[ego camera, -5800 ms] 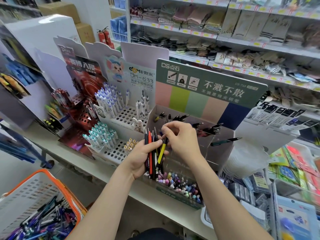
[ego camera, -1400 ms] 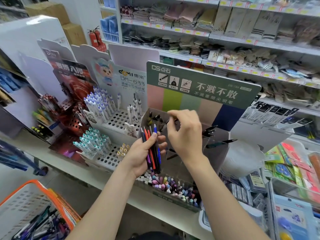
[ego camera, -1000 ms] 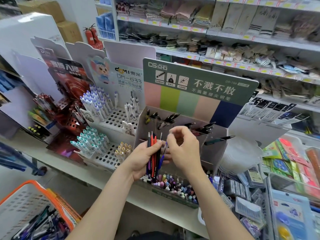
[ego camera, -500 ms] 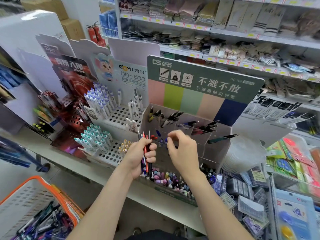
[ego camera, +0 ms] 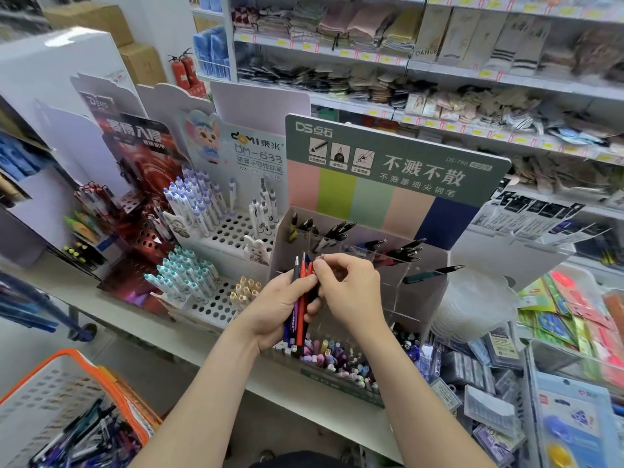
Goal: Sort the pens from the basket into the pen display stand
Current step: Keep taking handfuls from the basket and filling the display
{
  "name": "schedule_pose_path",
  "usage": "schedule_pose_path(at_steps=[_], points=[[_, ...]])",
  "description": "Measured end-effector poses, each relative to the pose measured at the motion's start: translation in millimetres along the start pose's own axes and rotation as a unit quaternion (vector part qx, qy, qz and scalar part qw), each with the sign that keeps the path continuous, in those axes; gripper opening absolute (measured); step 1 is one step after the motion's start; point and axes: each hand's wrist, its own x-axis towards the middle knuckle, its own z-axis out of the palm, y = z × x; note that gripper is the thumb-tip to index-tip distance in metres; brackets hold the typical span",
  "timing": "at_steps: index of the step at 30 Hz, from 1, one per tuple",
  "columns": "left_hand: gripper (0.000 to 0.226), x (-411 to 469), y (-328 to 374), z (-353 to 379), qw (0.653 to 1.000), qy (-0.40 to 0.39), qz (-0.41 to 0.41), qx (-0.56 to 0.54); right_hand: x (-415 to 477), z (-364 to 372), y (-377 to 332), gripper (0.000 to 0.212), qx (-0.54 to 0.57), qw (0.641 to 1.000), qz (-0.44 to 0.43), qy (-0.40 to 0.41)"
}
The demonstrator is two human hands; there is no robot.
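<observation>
- While the left hand (ego camera: 270, 309) grips a bunch of pens (ego camera: 300, 312) upright before the stand (ego camera: 371, 204), the right hand (ego camera: 354, 288) pinches one pen's top.
- Pens look light, stiff and smooth, so a pinch on the upper barrel suits them.
- More lie in the basket (ego camera: 72, 353), lower left.

Orange basket (ego camera: 71, 353); red, purple, black pens (ego camera: 300, 315); green stand header (ego camera: 405, 153).

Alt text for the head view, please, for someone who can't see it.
Left hand grips a bundle of pens upright before the green pen display stand; right hand pinches at their tips. An orange basket of pens sits lower left.
</observation>
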Motion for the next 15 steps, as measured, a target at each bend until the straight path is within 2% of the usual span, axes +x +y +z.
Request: schedule_pose_path(at_steps=[2, 4, 7, 9, 12, 15], points=[[0.017, 0, 3, 5, 1.0, 0.009, -0.004, -0.008, 0, -1, 0, 0.013, 0.042, 0.999, 0.018, 0.011], [0.016, 3, 4, 10, 0.998, 0.043, -0.004, -0.044, -2, -3, -3, 0.014, 0.093, 0.993, 0.009, 0.067], [0.013, 9, 2, 9, 0.991, 0.081, -0.008, -0.104, -3, -19, -5, 0.013, 0.086, 0.969, -0.084, 0.215], [0.016, 11, -1, 6, 0.986, 0.098, -0.015, -0.131, -3, -28, 0, 0.013, 0.054, 0.952, -0.141, 0.266], [0.021, 13, -6, 5, 0.985, 0.109, -0.015, -0.132, -3, -36, 17, 0.013, -0.024, 0.94, -0.196, 0.277], [0.029, 14, -8, 7, 0.99, 0.109, -0.01, -0.092, -3, -33, 41, 0.015, -0.101, 0.953, -0.205, 0.2]])
